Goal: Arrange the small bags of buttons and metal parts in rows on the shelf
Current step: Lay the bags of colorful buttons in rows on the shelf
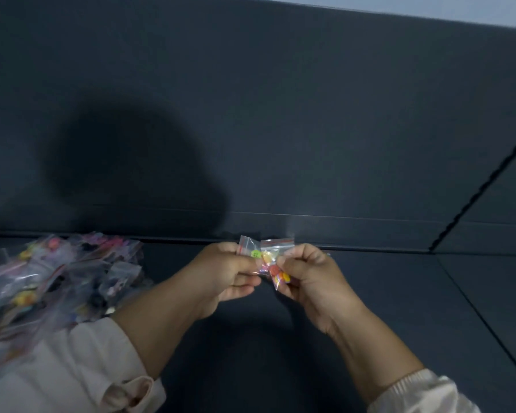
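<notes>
Two small clear zip bags with red seal strips sit between my hands above the dark shelf (385, 293). My left hand (221, 272) pinches the left bag (249, 247), which shows a green button. My right hand (307, 278) pinches the right bag (276, 257), which holds orange, yellow and pale buttons. The two bags overlap in the middle. A loose pile of more small bags (57, 281) with coloured buttons lies on the shelf at the left.
The shelf's dark back wall (280, 114) rises right behind my hands. A seam (483, 320) crosses the shelf floor on the right, and a black ridged strip (483, 186) runs up the right side. My pale sleeves fill the bottom corners.
</notes>
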The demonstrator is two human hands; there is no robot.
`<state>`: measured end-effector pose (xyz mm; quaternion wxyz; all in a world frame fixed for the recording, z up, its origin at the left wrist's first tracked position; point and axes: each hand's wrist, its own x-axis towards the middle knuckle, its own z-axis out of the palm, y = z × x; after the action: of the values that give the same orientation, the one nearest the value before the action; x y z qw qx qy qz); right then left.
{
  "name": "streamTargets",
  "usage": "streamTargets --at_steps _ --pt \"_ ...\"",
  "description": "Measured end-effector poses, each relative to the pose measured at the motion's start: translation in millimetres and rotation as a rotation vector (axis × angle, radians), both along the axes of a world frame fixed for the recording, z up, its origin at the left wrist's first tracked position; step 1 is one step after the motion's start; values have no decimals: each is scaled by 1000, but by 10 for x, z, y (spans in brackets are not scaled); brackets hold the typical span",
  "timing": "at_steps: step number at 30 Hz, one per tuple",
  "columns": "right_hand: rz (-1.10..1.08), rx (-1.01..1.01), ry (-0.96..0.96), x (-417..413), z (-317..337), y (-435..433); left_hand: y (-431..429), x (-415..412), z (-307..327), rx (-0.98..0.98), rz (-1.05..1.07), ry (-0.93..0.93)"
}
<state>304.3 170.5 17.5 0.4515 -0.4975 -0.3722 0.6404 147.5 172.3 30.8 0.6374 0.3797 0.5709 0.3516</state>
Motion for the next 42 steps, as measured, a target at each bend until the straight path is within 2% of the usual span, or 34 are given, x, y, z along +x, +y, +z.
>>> streamTargets --at_steps 7,13,16,21,22,25,28,31,42 --pt "-85 3 -113 604 -17 -53 73 472 -3 -20 94 -82" --pt "-328 21 -402 1261 -212 147 68 729 -47 -12 170 -95" --pt "-315 17 -459 1384 -325 267 56 821 -78 -7 180 -78" --pt "-214 26 -450 1421 -415 479 54 928 -153 13 147 0" --pt "-175 46 -557 1455 -431 503 52 950 -163 18 136 10" --pt "-98 235 -1059 1593 -460 455 47 1003 -190 23 112 29" --pt "-15 501 -1245 1650 -533 345 44 1043 -216 27 103 40" --pt "149 617 -1388 1672 -682 302 55 1084 -242 26 107 62" --pt "168 715 -1391 1594 -781 342 106 1168 -242 49 81 108"
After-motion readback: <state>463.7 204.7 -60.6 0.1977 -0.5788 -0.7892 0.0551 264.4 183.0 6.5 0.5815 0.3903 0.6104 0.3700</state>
